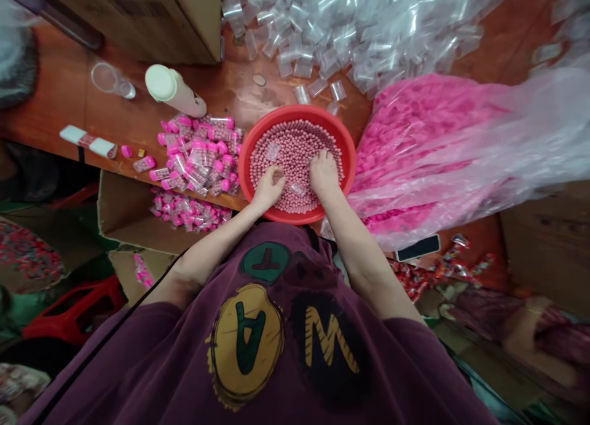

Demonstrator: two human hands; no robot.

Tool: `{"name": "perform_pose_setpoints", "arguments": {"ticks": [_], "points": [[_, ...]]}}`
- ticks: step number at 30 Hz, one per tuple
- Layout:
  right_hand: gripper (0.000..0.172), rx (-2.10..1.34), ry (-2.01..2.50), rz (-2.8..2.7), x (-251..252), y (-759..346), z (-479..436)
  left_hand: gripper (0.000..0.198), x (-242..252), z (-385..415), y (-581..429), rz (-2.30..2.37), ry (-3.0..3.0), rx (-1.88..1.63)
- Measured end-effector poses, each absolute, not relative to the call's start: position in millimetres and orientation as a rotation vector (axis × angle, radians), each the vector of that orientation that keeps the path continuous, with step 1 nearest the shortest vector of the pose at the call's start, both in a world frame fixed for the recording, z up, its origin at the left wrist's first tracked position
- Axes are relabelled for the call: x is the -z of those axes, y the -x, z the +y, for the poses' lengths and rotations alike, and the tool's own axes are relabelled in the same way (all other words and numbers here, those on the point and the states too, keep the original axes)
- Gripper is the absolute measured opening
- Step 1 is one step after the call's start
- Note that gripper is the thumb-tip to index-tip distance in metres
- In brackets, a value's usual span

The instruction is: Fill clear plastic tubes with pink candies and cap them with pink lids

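Note:
A red basin full of small pink beads sits on the table edge before me. My left hand is over the basin's near left part, thumb and fingers curled toward each other; whatever they hold, if anything, does not show. My right hand reaches into the beads on the right, its fingers closed and partly hidden; a clear glint shows at their left side. One clear plastic tube lies on the beads beyond my left hand. Another clear tube lies between my hands.
Left of the basin are bead-filled tubes with pink caps, with more in a cardboard box below. A white bottle stands behind them. Clear empty tubes cover the back. A plastic bag of pink caps and a phone are right.

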State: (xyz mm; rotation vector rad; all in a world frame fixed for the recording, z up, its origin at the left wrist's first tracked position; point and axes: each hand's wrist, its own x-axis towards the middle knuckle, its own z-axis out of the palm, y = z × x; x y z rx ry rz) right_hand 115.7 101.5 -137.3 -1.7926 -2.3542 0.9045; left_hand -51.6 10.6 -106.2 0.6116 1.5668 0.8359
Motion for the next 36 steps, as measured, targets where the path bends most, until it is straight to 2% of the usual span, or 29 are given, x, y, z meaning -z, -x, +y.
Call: {"name": "perform_pose_setpoints", "arguments": {"ticks": [5, 9, 12, 16, 18, 23, 28, 30, 33, 35, 36], "points": [[0.039, -1.198, 1.499, -2.524, 158, -83, 88, 0.013, 92, 7, 67, 1.654, -0.449, -0.846], [0.045, -1.367, 1.442, -2.226, 151, -85, 72, 0.027, 90, 10, 73, 1.738, -0.553, -0.914], [0.05, -1.358, 1.381, -2.013, 134, -92, 62, 0.039, 89, 19, 65, 1.669, -0.617, -0.945], [0.052, -1.382, 1.399, -1.858, 111, -100, 52, 0.024, 78, 31, 53, 1.514, -0.632, -1.02], [0.057, -1.423, 1.423, -1.787, 101, -109, 50, 0.023, 68, 35, 54, 1.455, -0.625, -1.004], [0.053, -1.335, 1.317, -1.866, 61, -138, 60, 0.044, 40, 42, 64, 1.203, -0.688, -0.812], [0.046, -1.277, 1.107, -2.152, 27, -150, 68, 0.053, 25, 43, 59, 1.047, -0.686, -0.777], [0.039, -1.299, 1.094, -2.136, 25, -152, 66, 0.047, 22, 41, 56, 1.031, -0.582, -0.747], [0.032, -1.401, 1.078, -2.061, 29, -156, 60, 0.023, 19, 40, 54, 1.03, -0.478, -0.685], [0.032, -1.439, 1.07, -2.039, 31, -157, 56, 0.01, 18, 41, 52, 1.049, -0.489, -0.654], [0.033, -1.442, 1.072, -2.037, 33, -157, 55, 0.01, 18, 41, 52, 1.061, -0.514, -0.644]]}}
